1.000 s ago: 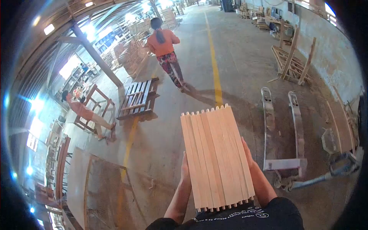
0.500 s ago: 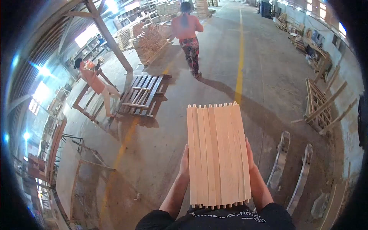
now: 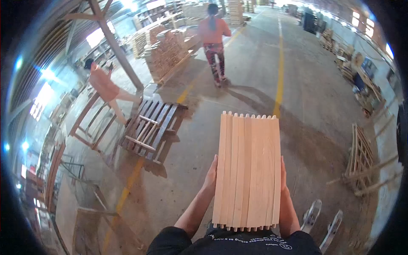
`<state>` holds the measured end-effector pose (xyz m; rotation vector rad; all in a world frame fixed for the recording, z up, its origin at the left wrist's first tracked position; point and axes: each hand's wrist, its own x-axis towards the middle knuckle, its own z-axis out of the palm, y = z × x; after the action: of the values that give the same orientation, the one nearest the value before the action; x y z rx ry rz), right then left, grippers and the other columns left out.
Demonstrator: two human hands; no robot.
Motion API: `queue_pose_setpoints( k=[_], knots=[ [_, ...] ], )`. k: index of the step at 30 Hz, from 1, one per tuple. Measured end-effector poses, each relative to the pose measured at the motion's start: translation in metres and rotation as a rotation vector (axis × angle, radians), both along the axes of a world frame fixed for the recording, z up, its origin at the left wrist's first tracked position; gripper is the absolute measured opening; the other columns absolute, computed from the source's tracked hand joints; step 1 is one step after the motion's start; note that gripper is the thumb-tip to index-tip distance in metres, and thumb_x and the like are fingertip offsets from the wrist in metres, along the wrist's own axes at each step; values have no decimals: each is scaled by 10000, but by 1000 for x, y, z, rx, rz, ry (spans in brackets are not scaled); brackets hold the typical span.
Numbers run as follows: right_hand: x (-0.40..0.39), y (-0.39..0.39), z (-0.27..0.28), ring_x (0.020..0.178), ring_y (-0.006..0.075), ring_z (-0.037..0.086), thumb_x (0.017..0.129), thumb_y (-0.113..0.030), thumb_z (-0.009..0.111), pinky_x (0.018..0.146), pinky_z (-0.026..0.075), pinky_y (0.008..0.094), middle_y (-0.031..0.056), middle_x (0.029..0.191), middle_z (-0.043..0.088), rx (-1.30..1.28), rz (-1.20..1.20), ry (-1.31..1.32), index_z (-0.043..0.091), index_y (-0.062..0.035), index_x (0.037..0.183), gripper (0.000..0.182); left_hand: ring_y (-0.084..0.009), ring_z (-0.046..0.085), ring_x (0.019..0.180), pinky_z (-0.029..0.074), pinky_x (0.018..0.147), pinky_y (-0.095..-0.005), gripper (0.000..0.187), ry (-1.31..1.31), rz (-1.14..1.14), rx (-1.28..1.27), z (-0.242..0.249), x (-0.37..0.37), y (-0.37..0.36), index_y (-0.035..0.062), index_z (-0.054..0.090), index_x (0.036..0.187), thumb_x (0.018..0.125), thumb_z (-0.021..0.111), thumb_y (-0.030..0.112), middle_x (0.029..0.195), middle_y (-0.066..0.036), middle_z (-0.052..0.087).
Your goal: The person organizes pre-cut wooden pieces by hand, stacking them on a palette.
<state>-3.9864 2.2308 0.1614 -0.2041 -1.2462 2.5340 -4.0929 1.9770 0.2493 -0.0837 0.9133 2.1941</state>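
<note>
A stack of pale wooden slats (image 3: 247, 172) with rounded tenon ends stands upright in front of my black shirt. My left hand (image 3: 211, 173) presses on its left side, and my right hand (image 3: 284, 175) presses on its right side. Both hands clasp the stack between them, with part of the fingers hidden behind the wood.
A person in an orange top (image 3: 213, 30) is ahead; another person (image 3: 103, 85) is at the left by a wooden frame (image 3: 87, 114). A slatted pallet (image 3: 148, 127) lies on the floor. Pallet-truck forks (image 3: 312, 214) and a wooden lattice (image 3: 360, 159) are at the right.
The pallet and forks have come nearer and lower in view. The slat stack sits slightly further right, still between my hands. The person at the left has shifted posture.
</note>
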Motion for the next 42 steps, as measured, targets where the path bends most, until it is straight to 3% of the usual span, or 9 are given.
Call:
queue_pose_setpoints(
  k=[2, 10, 15, 27, 30, 31, 33, 34, 42],
  knots=[
    [-69, 26, 42, 1268, 244, 451, 1016, -502, 307, 1056, 374, 371, 93, 1435, 443, -247, 168, -15, 376, -58, 1445, 621, -175, 530, 1177, 415, 1011, -330, 611, -41, 50, -14, -15, -63, 37, 44, 445, 1394, 1011, 361, 512, 1330, -61, 546],
    [-391, 152, 51, 1272, 238, 447, 1004, -519, 331, 1070, 360, 409, 93, 1448, 428, 165, 347, 116, 362, -78, 1451, 629, -158, 558, 1110, 461, 948, -344, 655, -49, 278, -85, 17, -319, 144, 33, 470, 1377, 997, 357, 553, 1269, -81, 579],
    [-585, 159, 30, 1292, 241, 428, 1012, -472, 348, 1081, 353, 413, 104, 1458, 412, 222, 346, 221, 353, -68, 1452, 597, -162, 532, 1150, 412, 1008, -333, 637, 114, 395, 18, -59, -489, 173, 43, 452, 1399, 1012, 325, 532, 1310, -73, 553],
    [-1062, 153, 42, 1286, 227, 435, 1013, -457, 365, 1077, 364, 401, 102, 1441, 432, 210, 544, 2, 376, -46, 1436, 590, -191, 492, 1198, 370, 1042, -344, 678, 173, 656, -70, 25, -871, 156, 12, 465, 1393, 1017, 276, 545, 1348, -115, 523],
    [-1175, 157, 34, 1285, 224, 437, 1013, -454, 370, 1076, 366, 398, 102, 1437, 436, 191, 621, -20, 381, -41, 1432, 589, -208, 485, 1223, 367, 1057, -350, 678, 277, 771, -208, -1, -971, 156, 6, 429, 1414, 1023, 258, 532, 1372, -136, 502],
    [-1214, 160, 29, 1284, 223, 437, 1013, -452, 371, 1076, 367, 397, 102, 1436, 438, 184, 650, -27, 383, -39, 1431, 588, -209, 484, 1227, 371, 1059, -350, 660, 504, 966, -587, -35, -1004, 158, 9, 420, 1419, 1028, 254, 514, 1365, -140, 504],
    [-1299, 171, 9, 1283, 221, 438, 1013, -450, 374, 1075, 369, 395, 102, 1433, 441, 184, 717, -7, 387, -35, 1428, 587, -217, 491, 1222, 380, 1059, -352, 609, 482, 1011, -498, -62, -1077, 161, 14, 409, 1419, 1039, 256, 465, 1341, -143, 516],
    [-1343, 172, -8, 1283, 219, 439, 1013, -449, 376, 1075, 370, 394, 101, 1432, 443, 196, 780, 25, 389, -33, 1427, 587, -222, 498, 1214, 385, 1057, -354, 577, 182, 838, -83, -53, -1108, 148, 17, 408, 1415, 1043, 263, 433, 1325, -141, 524],
    [-1594, 44, 81, 1241, 210, 480, 1008, -518, 344, 1055, 386, 353, 77, 1370, 514, -179, 1200, -482, 453, -35, 1391, 626, -199, 515, 1192, 403, 1021, -327, 553, 7, 1172, -57, -14, -1328, 97, 22, 470, 1358, 1037, 303, 440, 1317, -77, 544]
  ],
)
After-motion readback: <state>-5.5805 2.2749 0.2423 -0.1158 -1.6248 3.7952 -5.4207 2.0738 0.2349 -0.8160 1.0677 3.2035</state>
